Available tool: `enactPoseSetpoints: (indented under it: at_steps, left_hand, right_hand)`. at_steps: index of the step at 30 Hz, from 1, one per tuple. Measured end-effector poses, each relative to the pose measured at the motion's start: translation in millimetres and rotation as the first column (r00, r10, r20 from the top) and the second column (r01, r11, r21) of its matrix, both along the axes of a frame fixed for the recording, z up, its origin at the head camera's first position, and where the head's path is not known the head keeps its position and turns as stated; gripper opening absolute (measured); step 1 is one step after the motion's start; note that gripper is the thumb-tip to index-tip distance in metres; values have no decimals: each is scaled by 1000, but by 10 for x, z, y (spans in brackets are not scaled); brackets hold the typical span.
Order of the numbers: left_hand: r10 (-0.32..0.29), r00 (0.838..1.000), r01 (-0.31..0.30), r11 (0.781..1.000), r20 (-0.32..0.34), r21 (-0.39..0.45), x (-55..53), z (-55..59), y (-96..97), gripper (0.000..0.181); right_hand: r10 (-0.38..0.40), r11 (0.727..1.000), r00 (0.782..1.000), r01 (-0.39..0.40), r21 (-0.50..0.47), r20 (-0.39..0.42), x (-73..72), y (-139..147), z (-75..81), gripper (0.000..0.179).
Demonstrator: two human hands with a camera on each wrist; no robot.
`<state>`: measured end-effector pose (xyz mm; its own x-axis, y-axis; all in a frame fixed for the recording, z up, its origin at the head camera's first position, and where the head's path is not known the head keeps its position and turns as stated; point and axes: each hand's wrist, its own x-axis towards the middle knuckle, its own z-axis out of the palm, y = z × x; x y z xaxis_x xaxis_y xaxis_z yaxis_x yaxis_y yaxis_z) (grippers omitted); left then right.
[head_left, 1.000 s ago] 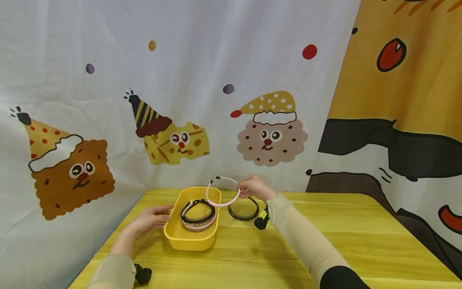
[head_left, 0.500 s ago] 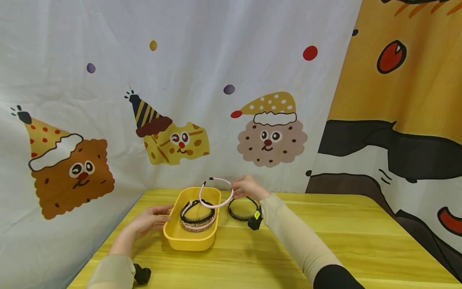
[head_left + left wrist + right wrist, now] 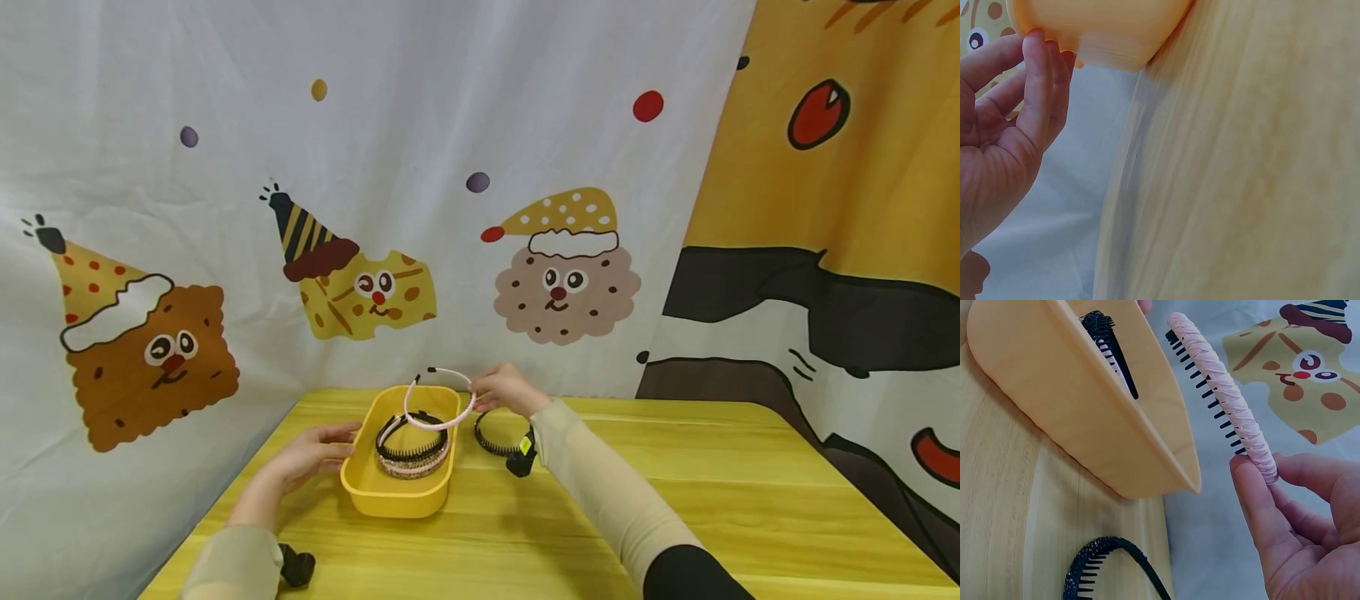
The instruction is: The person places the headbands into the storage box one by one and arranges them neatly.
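My right hand (image 3: 506, 389) pinches a pink wrapped headband (image 3: 1229, 394) between thumb and fingers. The headband is held up over the right rim of a yellow plastic bin (image 3: 397, 505), apart from it. Black comb teeth line its inner side. Several headbands lie stacked in the bin: a black toothed one (image 3: 411, 457) on top, pink and glittery ones (image 3: 408, 472) beneath. The fingertips of my left hand (image 3: 1010, 125) touch the outside of the bin's left wall, with the fingers loosely extended.
A black toothed headband (image 3: 1082, 565) lies on the wood-grain table (image 3: 600, 500) right of the bin, partly behind my right wrist's camera. A white printed curtain (image 3: 420, 167) hangs behind the table's far edge.
My right hand has carried the pink headband leftward, from beside the bin's right edge to over it. My left hand and the bin have stayed where they were.
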<state>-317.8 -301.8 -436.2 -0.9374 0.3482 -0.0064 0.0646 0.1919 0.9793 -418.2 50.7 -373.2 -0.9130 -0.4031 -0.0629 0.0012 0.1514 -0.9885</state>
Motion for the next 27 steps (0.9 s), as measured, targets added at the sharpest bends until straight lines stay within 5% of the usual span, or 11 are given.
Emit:
enactPoseSetpoints:
  at_steps: [27]
  left_hand:
    - [3,1000,-4,1000,19,8,8,30,4,60]
  right_hand:
    - [26,987,999,-20,160,-35,107,-336,-42,23]
